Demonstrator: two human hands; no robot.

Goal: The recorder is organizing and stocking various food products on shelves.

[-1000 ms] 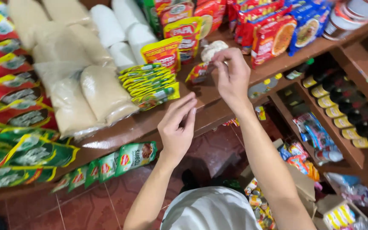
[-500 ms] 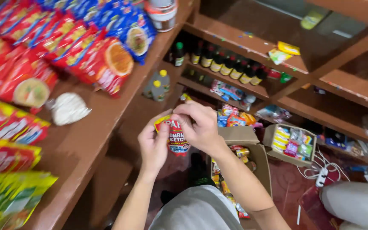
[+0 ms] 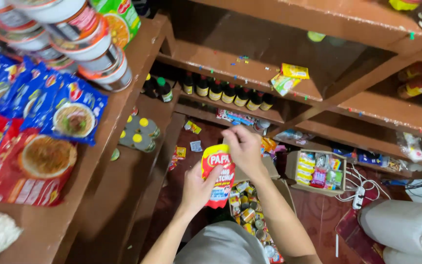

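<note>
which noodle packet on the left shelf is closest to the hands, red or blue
The blue noodle packet at the right end of the blue row lies closest to the hands; the red noodle packet lies further left on the shelf.

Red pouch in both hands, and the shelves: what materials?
Red pouch: looks like flexible plastic film, glossy; it creases under the left hand, and the right hand pinches its yellow top. Shelves: likely wood under dull brown paint; plank edges and joints show.

Red sauce pouch (yellow top, blue lower band), upright, held mid-air above an open carton
</note>
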